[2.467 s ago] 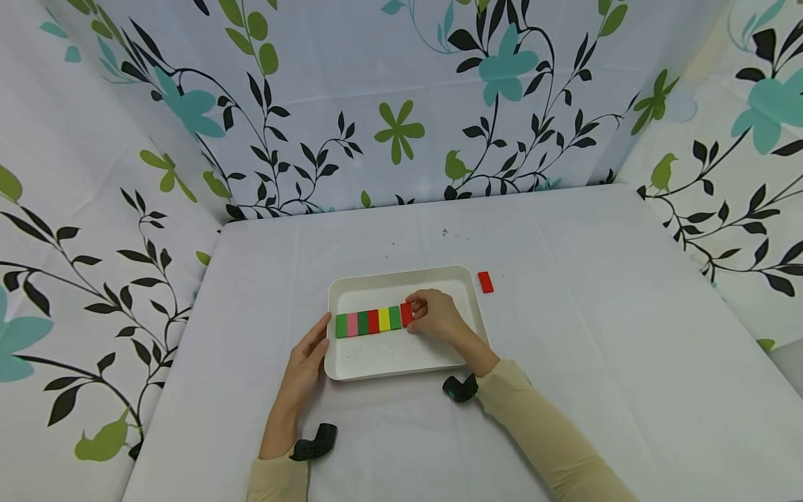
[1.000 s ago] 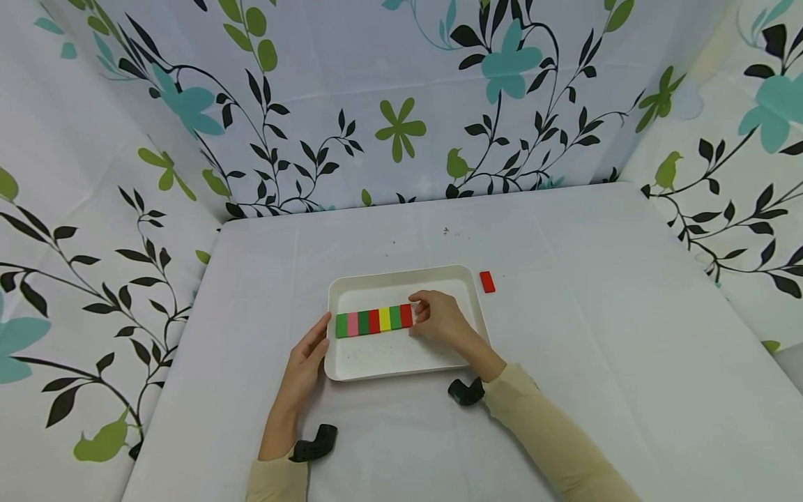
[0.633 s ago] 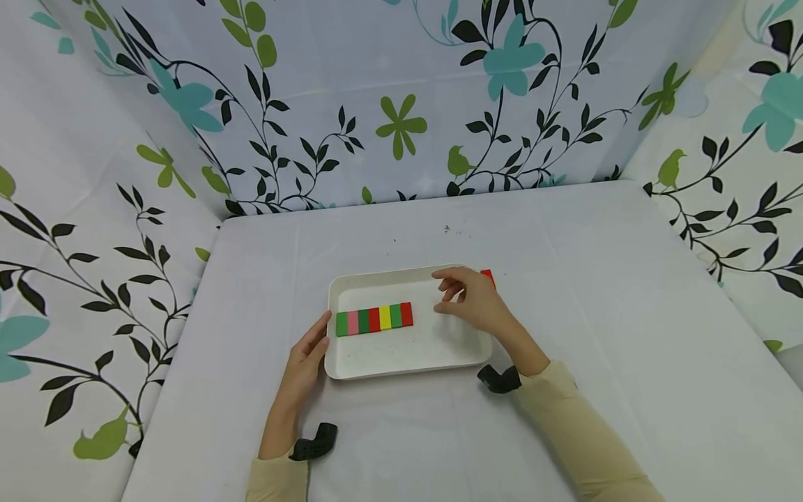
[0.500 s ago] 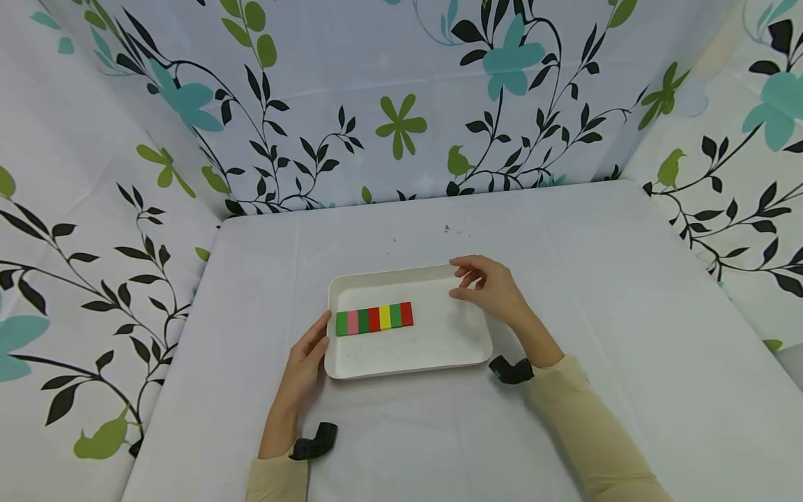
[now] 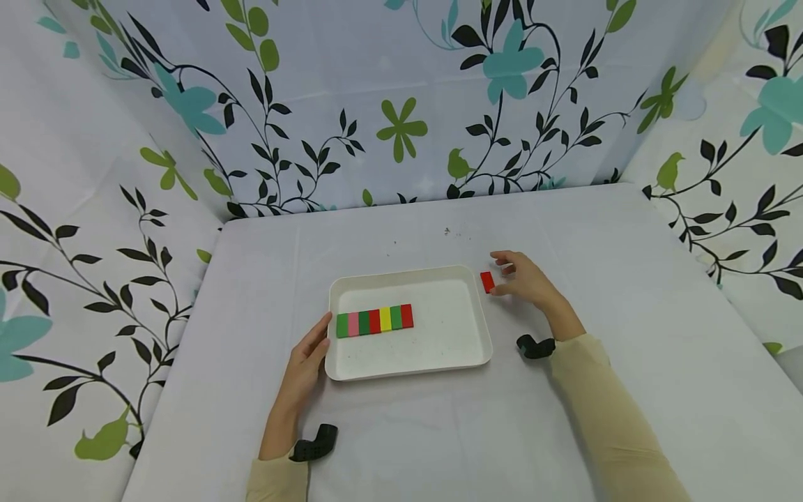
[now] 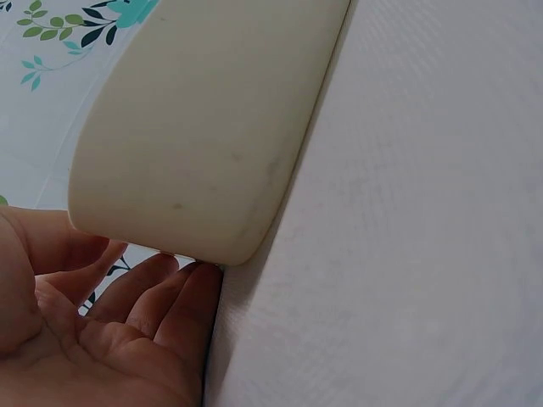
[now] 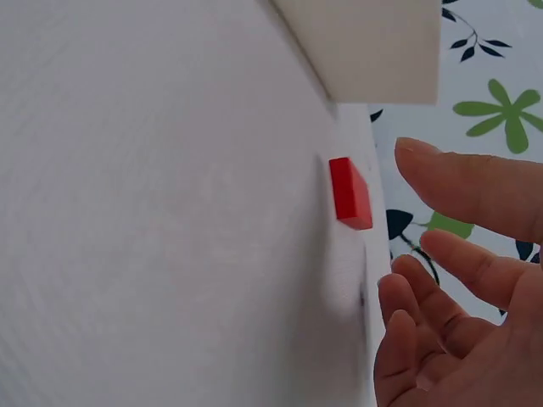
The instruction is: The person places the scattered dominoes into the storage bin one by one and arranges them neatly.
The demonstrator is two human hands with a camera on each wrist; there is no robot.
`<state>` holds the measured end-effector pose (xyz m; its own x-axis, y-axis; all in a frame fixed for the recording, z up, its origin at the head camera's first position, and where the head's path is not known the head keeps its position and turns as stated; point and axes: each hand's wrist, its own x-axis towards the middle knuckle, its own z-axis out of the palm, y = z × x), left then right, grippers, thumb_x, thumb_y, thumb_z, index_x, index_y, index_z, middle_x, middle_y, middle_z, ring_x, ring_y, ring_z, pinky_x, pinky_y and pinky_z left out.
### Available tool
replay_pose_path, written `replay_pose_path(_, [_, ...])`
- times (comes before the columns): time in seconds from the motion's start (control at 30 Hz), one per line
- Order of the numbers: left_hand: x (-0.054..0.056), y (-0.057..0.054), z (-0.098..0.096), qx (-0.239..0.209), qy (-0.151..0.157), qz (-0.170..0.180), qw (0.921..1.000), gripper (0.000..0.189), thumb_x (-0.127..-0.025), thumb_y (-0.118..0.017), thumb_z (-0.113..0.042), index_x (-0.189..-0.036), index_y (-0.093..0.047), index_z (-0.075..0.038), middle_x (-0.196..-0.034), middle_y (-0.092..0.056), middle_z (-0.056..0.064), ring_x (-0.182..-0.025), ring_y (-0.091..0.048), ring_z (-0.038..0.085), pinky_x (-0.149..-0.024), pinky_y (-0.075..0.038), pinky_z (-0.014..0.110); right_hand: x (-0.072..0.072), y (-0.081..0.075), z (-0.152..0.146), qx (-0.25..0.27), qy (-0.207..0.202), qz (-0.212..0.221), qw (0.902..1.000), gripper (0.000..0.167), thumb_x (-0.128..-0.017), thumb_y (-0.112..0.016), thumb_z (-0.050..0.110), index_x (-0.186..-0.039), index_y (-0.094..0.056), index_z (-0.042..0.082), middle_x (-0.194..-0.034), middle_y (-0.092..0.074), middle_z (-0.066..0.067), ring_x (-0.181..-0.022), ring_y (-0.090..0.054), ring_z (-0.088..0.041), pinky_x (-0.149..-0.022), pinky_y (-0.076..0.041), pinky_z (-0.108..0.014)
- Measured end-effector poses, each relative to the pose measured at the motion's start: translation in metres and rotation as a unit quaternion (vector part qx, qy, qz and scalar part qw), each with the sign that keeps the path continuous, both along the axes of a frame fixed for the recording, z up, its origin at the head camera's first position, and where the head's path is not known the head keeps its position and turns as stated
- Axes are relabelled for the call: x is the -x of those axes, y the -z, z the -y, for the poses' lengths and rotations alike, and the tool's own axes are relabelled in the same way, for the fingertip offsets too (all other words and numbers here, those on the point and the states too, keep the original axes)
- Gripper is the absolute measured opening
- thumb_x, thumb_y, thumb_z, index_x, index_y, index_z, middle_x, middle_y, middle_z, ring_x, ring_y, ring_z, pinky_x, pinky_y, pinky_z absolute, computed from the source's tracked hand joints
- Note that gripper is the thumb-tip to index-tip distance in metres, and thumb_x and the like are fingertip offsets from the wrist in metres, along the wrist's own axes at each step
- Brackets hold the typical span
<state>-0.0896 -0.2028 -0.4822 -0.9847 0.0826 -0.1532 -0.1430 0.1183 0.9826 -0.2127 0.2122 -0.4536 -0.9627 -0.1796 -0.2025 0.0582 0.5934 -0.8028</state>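
Note:
In the head view, a row of coloured domino-like blocks (image 5: pixel 374 321) in green, pink, red and yellow lies inside a white tray (image 5: pixel 439 352). Its last block on the right is red. My left hand (image 5: pixel 305 362) touches the tray's left end, and the left wrist view has the fingertips against the outer wall (image 6: pixel 187 170). Beyond the tray's right edge, one loose red block (image 5: pixel 486 282) lies on the cloth. My right hand (image 5: pixel 525 282) hovers beside it, thumb and fingers spread. In the right wrist view a gap separates the fingers from the red block (image 7: pixel 350 195).
A white cloth covers the table (image 5: pixel 401 439). Patterned curtains (image 5: pixel 401 104) stand behind it and on both sides. Small dark specks (image 5: pixel 447 231) dot the cloth behind the tray. A black wrist device (image 5: pixel 316 443) sits at each wrist.
My right hand has let go of the red block at the row's right end. It has moved right, out of the tray, to the loose red block. The left hand has stayed put.

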Motion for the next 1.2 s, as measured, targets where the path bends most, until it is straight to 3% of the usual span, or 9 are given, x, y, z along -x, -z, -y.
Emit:
replay_pose_path(0.17, [-0.001,0.0,0.0,-0.004,-0.001,0.002,1.0,0.05,-0.106,-0.038,-0.008,-0.155,-0.03,-0.014,-0.161,-0.026,0.002,-0.15,-0.017,0.016,-0.104,-0.029,0.003,0.005,0.013,-0.005,-0.002,-0.021,0.021,0.9995,0.078,-0.077,-0.079,0.003,-0.146,-0.041,0.004,-0.145,-0.041,-0.021,-0.129,-0.04,-0.038,-0.109,-0.038,-0.054])
replay_pose_path(0.6, [-0.001,-0.003,-0.001,-0.002,-0.002,0.002,1.0,0.05,-0.106,-0.038,-0.007,-0.154,-0.031,-0.014,-0.161,-0.026,0.002,-0.15,-0.017,0.016,-0.104,-0.029,0.003,0.003,0.021,-0.003,-0.009,-0.01,-0.005,0.9999,0.075,-0.077,-0.08,0.004,-0.143,-0.044,0.002,-0.145,-0.04,-0.022,-0.128,-0.04,-0.038,-0.111,-0.037,-0.054])
replay_pose_path(1.2, [-0.001,-0.002,-0.001,-0.005,-0.001,-0.005,1.0,0.05,-0.105,-0.038,-0.006,-0.155,-0.03,-0.012,-0.161,-0.025,0.003,-0.151,-0.017,0.017,-0.104,-0.029,0.003,-0.003,0.019,0.004,-0.038,0.007,-0.018,0.9991,0.06,-0.081,-0.075,0.002,-0.137,-0.052,0.001,-0.138,-0.044,-0.022,-0.127,-0.043,-0.038,-0.11,-0.039,-0.052])
